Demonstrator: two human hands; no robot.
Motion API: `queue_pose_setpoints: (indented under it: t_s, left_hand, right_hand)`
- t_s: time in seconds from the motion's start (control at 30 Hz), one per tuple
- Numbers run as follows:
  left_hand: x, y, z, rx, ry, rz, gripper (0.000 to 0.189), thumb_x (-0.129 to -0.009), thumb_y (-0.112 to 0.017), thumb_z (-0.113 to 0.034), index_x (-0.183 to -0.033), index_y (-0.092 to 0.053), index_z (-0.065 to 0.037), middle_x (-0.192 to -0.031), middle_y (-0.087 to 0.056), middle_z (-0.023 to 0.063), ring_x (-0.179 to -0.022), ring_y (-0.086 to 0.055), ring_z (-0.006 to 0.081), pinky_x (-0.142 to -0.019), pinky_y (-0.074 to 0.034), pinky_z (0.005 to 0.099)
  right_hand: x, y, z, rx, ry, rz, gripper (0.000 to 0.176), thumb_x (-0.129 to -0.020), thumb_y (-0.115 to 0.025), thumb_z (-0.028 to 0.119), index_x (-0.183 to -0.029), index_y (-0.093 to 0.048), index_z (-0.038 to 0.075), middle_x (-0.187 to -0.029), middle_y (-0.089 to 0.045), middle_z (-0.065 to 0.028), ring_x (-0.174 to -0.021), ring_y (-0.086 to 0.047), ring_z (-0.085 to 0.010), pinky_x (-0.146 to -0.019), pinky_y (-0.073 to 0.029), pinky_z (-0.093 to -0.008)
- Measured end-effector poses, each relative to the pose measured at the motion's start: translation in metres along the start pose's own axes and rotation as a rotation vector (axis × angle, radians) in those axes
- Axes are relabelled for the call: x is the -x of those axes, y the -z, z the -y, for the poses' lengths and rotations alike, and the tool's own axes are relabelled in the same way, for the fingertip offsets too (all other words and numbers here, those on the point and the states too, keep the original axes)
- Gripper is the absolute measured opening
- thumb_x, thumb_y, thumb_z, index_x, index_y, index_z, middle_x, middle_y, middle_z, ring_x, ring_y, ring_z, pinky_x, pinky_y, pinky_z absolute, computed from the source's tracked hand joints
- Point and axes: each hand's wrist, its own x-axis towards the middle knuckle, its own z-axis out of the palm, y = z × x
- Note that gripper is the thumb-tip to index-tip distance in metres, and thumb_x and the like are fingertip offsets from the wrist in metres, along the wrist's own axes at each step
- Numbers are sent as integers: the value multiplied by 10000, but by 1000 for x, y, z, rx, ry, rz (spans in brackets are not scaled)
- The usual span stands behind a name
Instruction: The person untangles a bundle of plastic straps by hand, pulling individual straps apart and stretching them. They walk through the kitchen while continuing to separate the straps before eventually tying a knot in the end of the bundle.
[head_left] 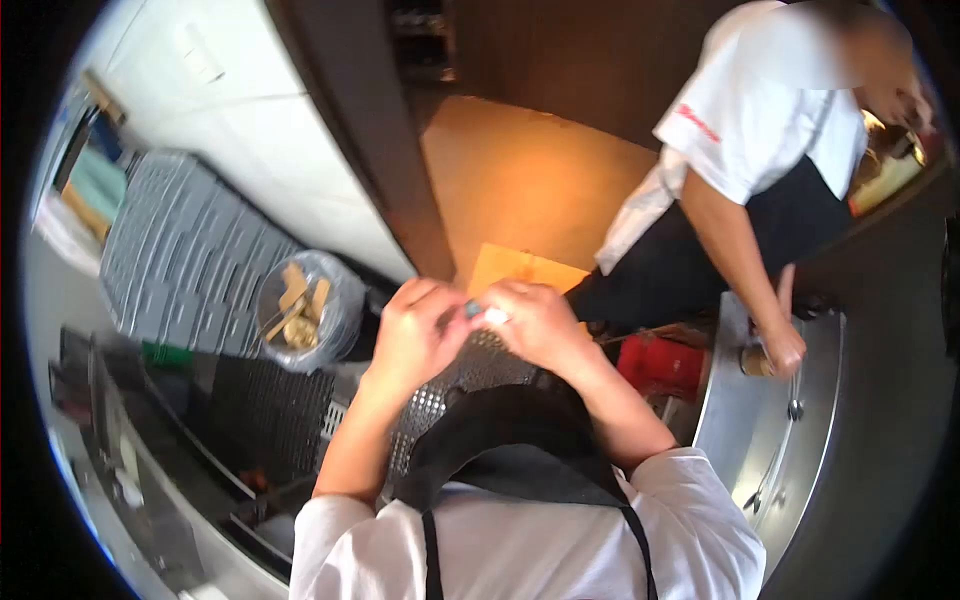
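Observation:
Both hands are raised close together in the middle of the view, above the black apron (505, 440). My left hand (425, 330) has its fingers pinched at a small bluish and white object (474, 309), too blurred to name. From the other side, my right hand (530, 318) closes its fingers on the white end of the same small thing. Below the hands lies a dark perforated floor mat (425, 405).
Stacked grey crates (190, 260) stand at the left beside a bag-lined bin (345, 310) holding wooden-looking pieces. At the right, a person in a white shirt (765, 100) reaches over a metal counter (730, 420) with tongs (775, 465). A red container (660, 365) sits nearby.

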Motion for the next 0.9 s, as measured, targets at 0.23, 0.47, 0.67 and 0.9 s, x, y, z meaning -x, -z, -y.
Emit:
queue_pose_setpoints:
  t_s: [0.23,0.47,0.67,0.9]
  left_hand:
    - [39,-16,32,508,385,-7,49,-790,-635,1,-834,-635,24,-764,-627,70,-639,-571,112,-585,-466,252]
    - [40,-2,4,172,198,44,108,-729,-681,10,-829,-640,2,-808,-654,128,-684,-623,237,-622,-503,318]
    - [47,-5,2,192,202,158,107,-716,-690,13,-817,-658,6,-785,-665,130,-703,-643,252,-642,-512,333]
    - [67,-17,33,421,419,326,41,-759,-650,19,-779,-617,4,-714,-637,68,-595,-582,113,-548,-459,261]
  right_hand:
    - [-1,-11,-6,-67,48,82,209,-818,-674,234,-795,-563,58,-791,-616,-105,-757,-633,-328,-612,-491,-424]
    - [1,-1,2,-24,76,250,170,-791,-653,166,-783,-562,23,-775,-626,-116,-760,-644,-344,-621,-498,-438]
    - [9,-8,-1,69,64,389,196,-780,-682,202,-787,-622,15,-753,-646,-137,-765,-656,-353,-646,-510,-453]
    - [8,-14,7,55,82,400,160,-766,-670,179,-776,-634,24,-741,-644,-142,-757,-659,-347,-640,-515,-456]
